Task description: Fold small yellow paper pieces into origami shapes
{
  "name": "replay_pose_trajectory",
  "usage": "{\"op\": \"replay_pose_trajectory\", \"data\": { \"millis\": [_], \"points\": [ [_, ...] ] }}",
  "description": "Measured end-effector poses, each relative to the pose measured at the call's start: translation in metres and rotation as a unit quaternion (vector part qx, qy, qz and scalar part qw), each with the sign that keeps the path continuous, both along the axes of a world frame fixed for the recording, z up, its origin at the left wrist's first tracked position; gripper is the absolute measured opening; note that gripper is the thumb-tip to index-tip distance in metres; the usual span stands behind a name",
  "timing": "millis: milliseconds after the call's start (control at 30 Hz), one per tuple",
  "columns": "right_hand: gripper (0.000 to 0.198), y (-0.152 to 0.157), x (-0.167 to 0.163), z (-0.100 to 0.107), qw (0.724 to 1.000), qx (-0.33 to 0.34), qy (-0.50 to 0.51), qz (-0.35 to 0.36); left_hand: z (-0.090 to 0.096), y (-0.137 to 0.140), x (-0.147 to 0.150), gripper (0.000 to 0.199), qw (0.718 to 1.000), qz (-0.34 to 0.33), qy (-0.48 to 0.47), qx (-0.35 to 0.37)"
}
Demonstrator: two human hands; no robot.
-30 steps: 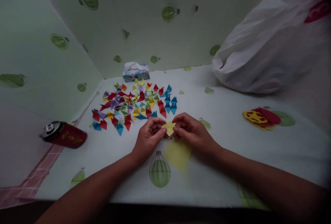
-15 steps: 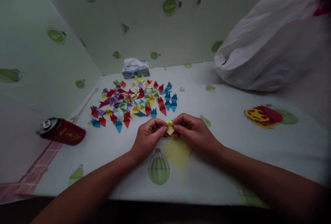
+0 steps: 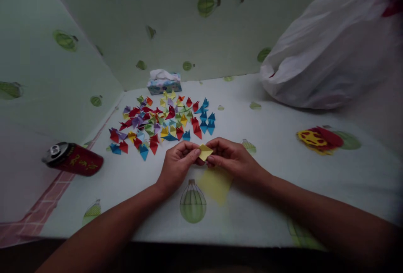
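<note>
We see a yellow folded paper (image 3: 205, 152) held above the bench (image 3: 245, 222) between the person's left hand (image 3: 176, 161) and right hand (image 3: 233, 158), just over a flat yellow sheet (image 3: 217, 187). Half a second earlier the piece looked narrow and upright, with the right thumb across its side; it now shows a broader, plain diamond face, and the right thumb has shifted to its lower right edge. The surroundings sit slightly higher and farther left in our view, while the paper birds (image 3: 170, 112) keep the same layout. One sharp corner points right, towards the right hand, and we read the long axis as running roughly from hand to hand; the left end lies under the left thumb, so its exact slant we cannot tell. The left fingers are pinched closed on the paper's left side. The right fingers are curled nearly closed, the thumb tip at the paper's edge; whether they grip or merely touch, we cannot tell. Beyond the birds we note a tissue box (image 3: 164, 86), and at far left a red can (image 3: 77, 159) on its side.
</note>
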State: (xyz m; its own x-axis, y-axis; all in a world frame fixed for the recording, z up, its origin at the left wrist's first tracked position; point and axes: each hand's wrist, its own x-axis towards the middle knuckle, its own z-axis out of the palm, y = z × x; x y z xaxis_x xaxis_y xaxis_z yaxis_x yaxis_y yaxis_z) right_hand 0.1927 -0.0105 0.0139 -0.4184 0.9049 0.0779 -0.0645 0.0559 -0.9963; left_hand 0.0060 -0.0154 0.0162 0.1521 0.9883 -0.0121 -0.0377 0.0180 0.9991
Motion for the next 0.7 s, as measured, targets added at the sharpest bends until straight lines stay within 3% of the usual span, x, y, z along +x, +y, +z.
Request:
{"op": "replay_pose_trajectory", "data": {
  "millis": [467, 700],
  "points": [
    [0.015, 0.0027, 0.0034, 0.0026, 1.0, -0.004, -0.01, 0.017, -0.0075, 0.0018, -0.0013, 0.017, 0.999, -0.017, -0.046, -0.02],
    [0.018, 0.004, 0.0056, 0.0049, 1.0, 0.003, -0.019, 0.0, -0.001, -0.0003, -0.0004, 0.018, 0.998, -0.041, -0.036, -0.028]
  ]
}}
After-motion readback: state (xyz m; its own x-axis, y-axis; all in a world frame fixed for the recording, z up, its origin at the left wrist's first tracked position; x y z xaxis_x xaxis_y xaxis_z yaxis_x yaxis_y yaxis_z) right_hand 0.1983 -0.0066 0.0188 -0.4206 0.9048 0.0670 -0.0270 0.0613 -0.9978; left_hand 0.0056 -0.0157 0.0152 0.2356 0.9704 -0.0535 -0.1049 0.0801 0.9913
